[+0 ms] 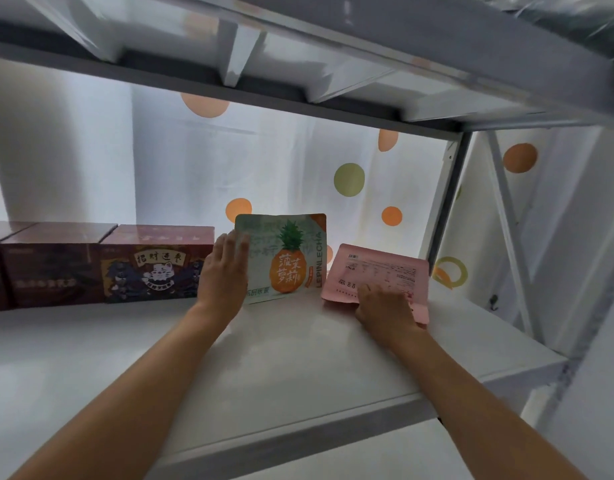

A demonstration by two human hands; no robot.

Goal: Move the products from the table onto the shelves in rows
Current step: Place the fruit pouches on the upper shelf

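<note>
A pale green pouch with a pineapple picture point(288, 258) stands upright at the back of the white shelf point(281, 368). My left hand point(226, 271) lies flat against the pouch's left edge with straight fingers. To its right a pink pouch point(385, 271) leans back, its printed back side facing me. My right hand point(385, 310) grips the pink pouch's lower edge with curled fingers. Left of the green pouch a row of dark red boxes point(153, 268) with a cartoon cat picture lines the back of the shelf.
A second shelf board point(298, 64) hangs close overhead. The rack's white upright and diagonal brace point(506, 216) stand at the right end. A white curtain with orange and green dots point(349, 180) hangs behind. The shelf's front edge point(333, 431) runs below my forearms.
</note>
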